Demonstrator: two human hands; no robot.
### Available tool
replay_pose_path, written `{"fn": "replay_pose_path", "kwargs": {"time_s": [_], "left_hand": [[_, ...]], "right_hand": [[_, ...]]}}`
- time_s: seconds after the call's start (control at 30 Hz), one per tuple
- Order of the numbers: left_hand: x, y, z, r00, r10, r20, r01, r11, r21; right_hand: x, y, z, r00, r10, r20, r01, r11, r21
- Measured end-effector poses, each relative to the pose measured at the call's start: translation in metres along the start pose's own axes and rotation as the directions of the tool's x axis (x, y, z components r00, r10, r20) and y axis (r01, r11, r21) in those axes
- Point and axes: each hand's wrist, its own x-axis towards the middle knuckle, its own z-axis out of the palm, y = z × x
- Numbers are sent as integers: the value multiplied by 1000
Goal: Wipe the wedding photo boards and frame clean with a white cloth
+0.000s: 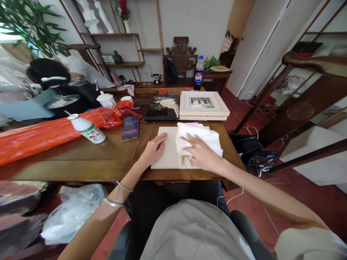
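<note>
— Where's the cloth?
— The white cloth (202, 138) lies under the right hand (199, 153), which presses it palm-down, fingers stretched out, not closed round it. It sits on the white board (166, 159).
— And the other hand?
— The left hand (155, 146) rests flat on the board's left part, fingers loose, gripping nothing, just beside the cloth.
— Which way does the board run?
— Its longer sides seem to run from hand to hand, along the table (108, 159) edge; the cloth lies likewise.
— Beyond the hands?
— A phone (130, 128) past the left, a white frame (203, 104) past the right.
</note>
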Motion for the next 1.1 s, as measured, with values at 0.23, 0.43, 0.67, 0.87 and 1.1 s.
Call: {"fn": "replay_pose_path", "kwargs": {"time_s": [0.23,0.43,0.67,0.87,1.1], "left_hand": [[0,-2,0,1000,0,20,0,1000,17],[1,-1,0,1000,9,17,-9,1000,16],[1,-2,0,1000,16,20,-16,1000,0],[0,-3,-1,999,24,36,-22,999,-45],[1,-8,-1,1000,3,29,0,993,-120]], "right_hand": [[-41,-45,3,982,-166,90,162,986,51],[5,-9,-1,999,-24,37,23,1000,6],[43,-12,9,998,54,30,-49,990,-129],[6,-79,9,978,-83,191,105,988,-110],[33,-53,14,999,22,48,-11,977,-213]]}}
